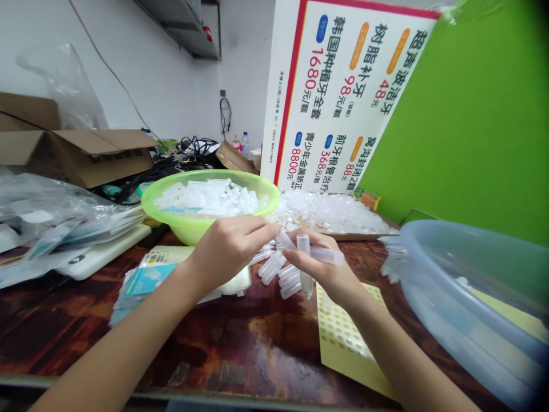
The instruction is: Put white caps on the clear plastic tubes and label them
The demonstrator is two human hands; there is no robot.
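My right hand (323,266) is closed around several clear plastic tubes; one tube (303,257) stands upright between its fingers, and another (326,255) points to the right. My left hand (235,243) is closed, its fingertips pinching the end of a slanted tube (285,239) that reaches toward the right hand. Below the hands, more clear tubes (290,280) lie on the dark glossy table (240,355). A yellow sheet with rows of round clear stickers (343,332) lies partly under my right forearm.
A green basin (184,229) full of white pieces stands behind my left hand. Small clear parts (330,212) lie heaped on a board behind. At right is a large blue basin (454,297); at left are blue-and-yellow packets (150,277), plastic bags (55,200) and a cardboard box (98,154).
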